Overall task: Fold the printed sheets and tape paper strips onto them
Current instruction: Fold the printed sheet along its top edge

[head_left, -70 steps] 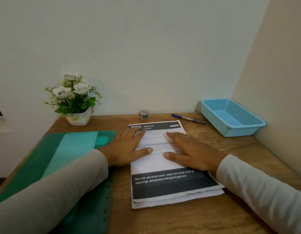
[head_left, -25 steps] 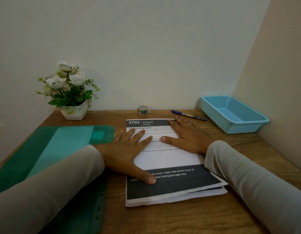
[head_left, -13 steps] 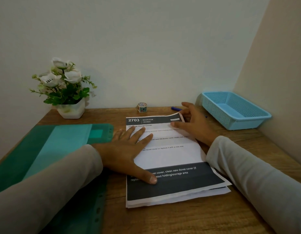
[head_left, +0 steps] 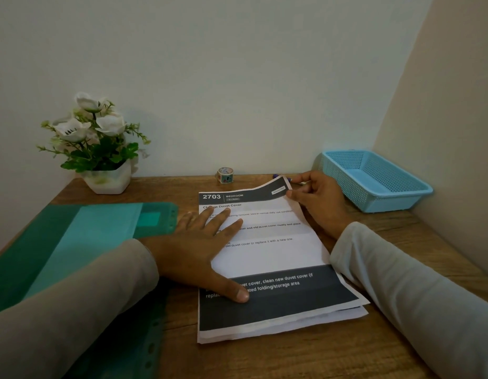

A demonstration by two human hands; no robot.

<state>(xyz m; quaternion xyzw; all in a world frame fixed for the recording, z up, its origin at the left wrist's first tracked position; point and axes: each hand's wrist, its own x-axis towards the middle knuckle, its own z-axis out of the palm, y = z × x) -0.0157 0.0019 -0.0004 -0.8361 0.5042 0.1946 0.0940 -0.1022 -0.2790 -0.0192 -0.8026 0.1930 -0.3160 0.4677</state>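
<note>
A small stack of printed sheets (head_left: 275, 255) with dark header and footer bands lies in the middle of the wooden desk (head_left: 305, 354). My left hand (head_left: 202, 247) rests flat on the stack's left side, fingers spread, thumb on the dark footer. My right hand (head_left: 316, 198) pinches the top sheet's far right corner, which is lifted and curled off the stack. A small roll of patterned tape (head_left: 225, 175) stands upright at the back by the wall. A blue pen (head_left: 278, 177) lies behind the lifted corner, mostly hidden by the sheet and my right hand.
A green plastic folder (head_left: 73, 242) lies at the left under my left forearm. A white pot of artificial flowers (head_left: 96, 149) stands at the back left. A light-blue mesh basket (head_left: 374, 179) sits at the back right against the side wall.
My right hand slid from the middle of the sheet to its far right corner, pinched it and lifted it. My left hand shifted left and spread flat, then stayed still.
</note>
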